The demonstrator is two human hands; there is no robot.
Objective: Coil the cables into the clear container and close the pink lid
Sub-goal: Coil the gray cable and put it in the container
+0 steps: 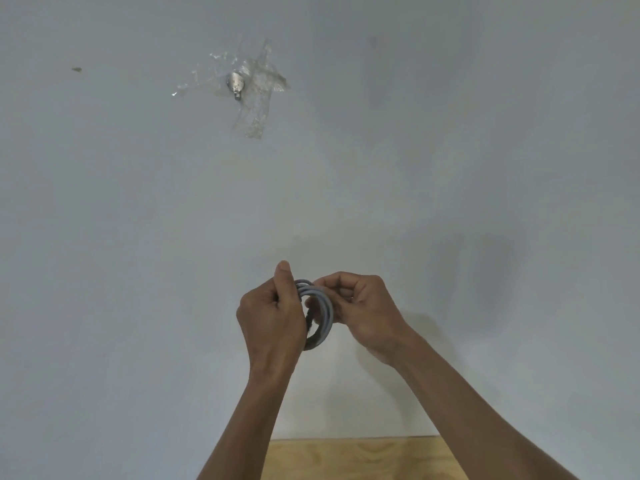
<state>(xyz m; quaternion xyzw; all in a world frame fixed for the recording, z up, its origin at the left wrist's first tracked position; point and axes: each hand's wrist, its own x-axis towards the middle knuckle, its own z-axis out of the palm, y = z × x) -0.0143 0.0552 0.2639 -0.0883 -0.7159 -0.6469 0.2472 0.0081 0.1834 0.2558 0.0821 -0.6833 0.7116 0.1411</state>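
Observation:
A grey cable (323, 311) is wound into a small coil of several loops and held up in front of a pale wall. My left hand (273, 317) grips the coil's left side, thumb pointing up. My right hand (360, 308) pinches the coil's upper right side with curled fingers. A dark band or strap shows on the coil's inner lower part. The clear container and the pink lid are out of view.
A wooden table edge (349, 457) shows at the bottom between my forearms. On the wall (485, 133) a small metal fitting (235, 83) is stuck under strips of clear tape at the upper left.

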